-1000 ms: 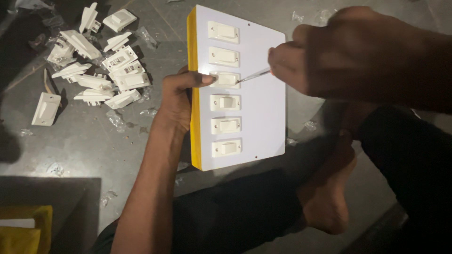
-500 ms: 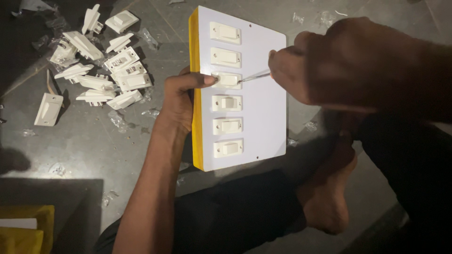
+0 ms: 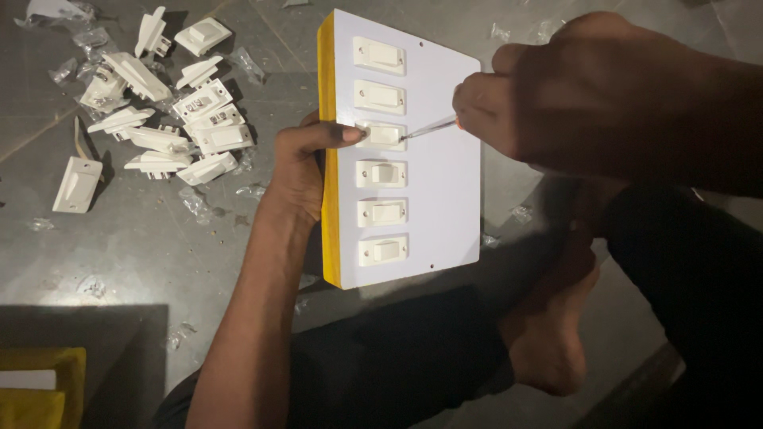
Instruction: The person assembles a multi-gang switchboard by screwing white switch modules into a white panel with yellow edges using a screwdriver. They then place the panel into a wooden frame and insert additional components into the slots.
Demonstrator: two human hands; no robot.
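Observation:
A white switch board [image 3: 445,191] with a yellow left edge lies on the grey floor, with several white switches in a column. My left hand [image 3: 300,171] grips the board's left edge, its thumb pressing the third switch [image 3: 381,135] from the top. My right hand [image 3: 588,99] is closed around a thin metal screwdriver [image 3: 427,127]. Its tip touches the right side of that same switch.
A heap of loose white switches [image 3: 171,119] and torn clear wrappers lies on the floor at upper left. One switch [image 3: 77,184] lies apart at the left. A yellow box [image 3: 36,389] sits at the bottom left corner. My folded legs and bare foot [image 3: 548,334] lie below the board.
The view has shifted slightly. My right hand and the screwdriver have edged a little to the right and up, the tip staying at the third switch. The left hand keeps its hold.

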